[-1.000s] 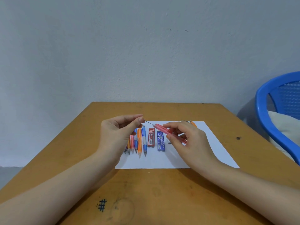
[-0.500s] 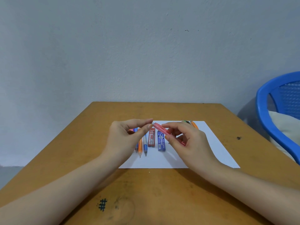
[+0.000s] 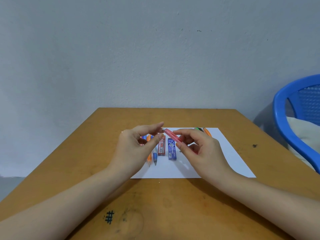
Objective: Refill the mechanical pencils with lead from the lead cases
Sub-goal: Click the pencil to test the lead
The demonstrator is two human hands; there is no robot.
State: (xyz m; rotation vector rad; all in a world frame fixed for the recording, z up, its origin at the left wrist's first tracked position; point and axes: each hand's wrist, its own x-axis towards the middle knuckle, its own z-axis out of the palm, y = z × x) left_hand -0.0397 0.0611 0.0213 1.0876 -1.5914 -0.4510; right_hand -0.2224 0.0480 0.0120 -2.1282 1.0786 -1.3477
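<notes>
Paper (image 3: pixel 225 153) on table (image 3: pixel 173 205), lead cases (image 3: pixel 172 149) right of pencils (image 3: pixel 155 158) (side by side)

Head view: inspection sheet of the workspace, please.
Surface: wooden table, white sheet on it, hash mark near front edge.
Job's things: red pencil held above the sheet; red lead case and blue lead case side by side on it; row of pencils left of them; more pencils at sheet's far edge.
Clutter: nothing seen.
Hands: right hand grips the red pencil; left hand fingertips at its end, pinch unclear.
Cables: nothing seen.
Surroundings: grey wall, blue chair at right.
</notes>
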